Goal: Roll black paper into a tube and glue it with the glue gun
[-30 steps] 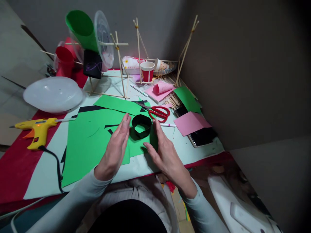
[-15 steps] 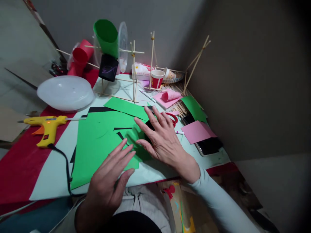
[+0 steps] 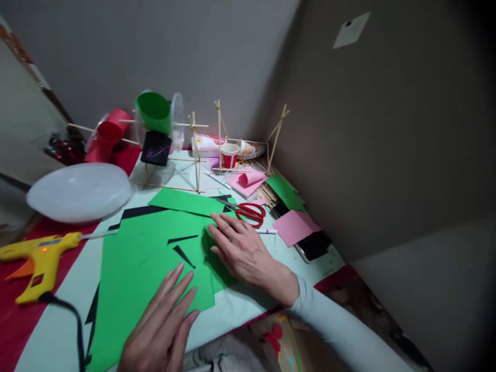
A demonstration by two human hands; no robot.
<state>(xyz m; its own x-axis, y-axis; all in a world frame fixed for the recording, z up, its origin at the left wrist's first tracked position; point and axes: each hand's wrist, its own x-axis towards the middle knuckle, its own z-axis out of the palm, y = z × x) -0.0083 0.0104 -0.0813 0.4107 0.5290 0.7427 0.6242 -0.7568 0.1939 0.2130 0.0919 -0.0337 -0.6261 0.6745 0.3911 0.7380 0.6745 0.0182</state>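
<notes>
My right hand (image 3: pixel 242 250) lies flat, palm down, fingers spread, on the green paper sheets (image 3: pixel 147 263) near the table's middle; the black paper ring seen earlier is hidden beneath it. My left hand (image 3: pixel 165 323) rests open at the front edge of the same green sheet, fingers pointing away from me, holding nothing. Thin black paper slivers (image 3: pixel 182 248) lie on the green sheet between the two hands. Red-handled scissors (image 3: pixel 250 212) sit just beyond my right fingertips.
A yellow glue gun (image 3: pixel 41 258) with its black cord lies at the left. A white dome lid (image 3: pixel 77 191) sits behind it. A skewer frame with green, red and black cups (image 3: pixel 155 111) stands at the back. Pink paper (image 3: pixel 294 227) covers a phone (image 3: pixel 313 245) by the right wall.
My right hand came over and pressed flat onto the black ring, covering it. My left hand pulled back toward me onto the green sheet's front edge. The view tilted upward.
</notes>
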